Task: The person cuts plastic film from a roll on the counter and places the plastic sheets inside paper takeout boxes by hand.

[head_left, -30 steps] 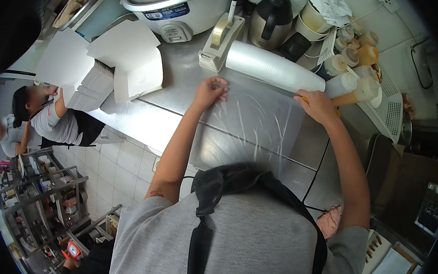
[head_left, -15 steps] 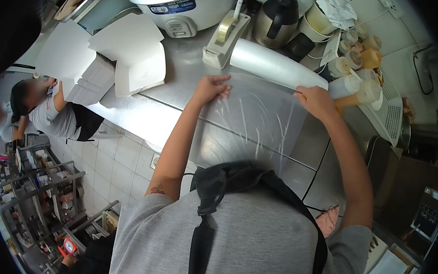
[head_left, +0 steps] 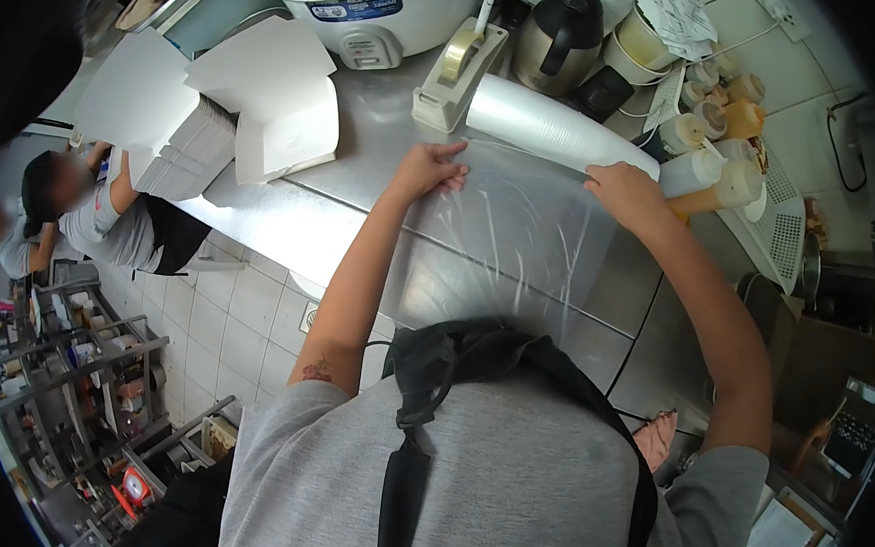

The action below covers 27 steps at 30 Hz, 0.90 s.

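Observation:
A clear plastic sheet [head_left: 505, 228] lies over the steel counter in front of my body, with creases catching the light. At its far left corner my left hand [head_left: 432, 170] pinches the edge between thumb and forefinger, the other fingers curled. My right hand [head_left: 625, 193] is closed on the far edge toward the right, its fingertips partly hidden. Just beyond the sheet is a thick roll of clear plastic [head_left: 562, 126], close to my right hand. A tape dispenser [head_left: 456, 79] stands past my left hand, at the roll's left end.
Stacked white paper boxes [head_left: 179, 152] and an open one [head_left: 291, 129] stand at the left. Behind are a rice cooker [head_left: 392, 35] and a thermal jug [head_left: 557, 45]. Squeeze bottles [head_left: 699, 169] crowd the right. Another person [head_left: 111, 213] is at the far left.
The view has shifted slightly. My right elbow has swung outward to the right, and both hands keep their hold on the sheet's far edge.

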Available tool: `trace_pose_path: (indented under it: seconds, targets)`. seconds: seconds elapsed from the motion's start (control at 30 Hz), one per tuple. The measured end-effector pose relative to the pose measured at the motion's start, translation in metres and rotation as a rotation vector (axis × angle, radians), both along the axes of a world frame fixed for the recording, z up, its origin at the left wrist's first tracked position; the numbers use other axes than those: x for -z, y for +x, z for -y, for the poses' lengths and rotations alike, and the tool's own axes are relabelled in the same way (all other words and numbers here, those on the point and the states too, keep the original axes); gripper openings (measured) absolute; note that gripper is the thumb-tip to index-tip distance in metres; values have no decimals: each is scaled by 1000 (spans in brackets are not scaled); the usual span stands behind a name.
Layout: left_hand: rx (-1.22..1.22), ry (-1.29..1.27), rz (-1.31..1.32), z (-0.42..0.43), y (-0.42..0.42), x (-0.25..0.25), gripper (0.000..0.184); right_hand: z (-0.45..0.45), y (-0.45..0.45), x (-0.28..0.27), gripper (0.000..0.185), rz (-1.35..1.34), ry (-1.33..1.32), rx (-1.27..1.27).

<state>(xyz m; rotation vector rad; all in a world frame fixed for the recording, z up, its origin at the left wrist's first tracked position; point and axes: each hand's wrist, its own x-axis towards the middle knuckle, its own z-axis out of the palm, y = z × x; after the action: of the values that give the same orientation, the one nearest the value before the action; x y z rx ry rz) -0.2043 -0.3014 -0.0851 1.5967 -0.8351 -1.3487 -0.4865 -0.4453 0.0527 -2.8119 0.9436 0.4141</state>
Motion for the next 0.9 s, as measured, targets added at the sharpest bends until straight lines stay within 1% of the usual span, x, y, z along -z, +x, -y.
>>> trace_pose_path:
  seconds: [0.13, 0.43, 0.63, 0.73, 0.83, 0.9]
  targets:
    - [14, 4, 24, 0, 0, -2, 51, -3, -2, 3, 20, -22, -16, 0]
    - [-19, 18, -10, 1, -1, 1, 50, -3, -24, 0, 17, -48, -32, 3]
    - [4, 1, 21, 2, -1, 3, 50, -3, -41, 0, 16, -19, -77, -27]
    - [-11, 1, 33, 1, -2, 4, 49, -7, -45, -4, 16, -14, -81, -35]
    - [-59, -35, 71, 0, -5, 6, 53, -9, -48, -5, 16, 14, -88, -29]
    - [-36, -27, 406, -2, -10, -2, 53, -11, -48, -7, 16, 2, -88, -12]
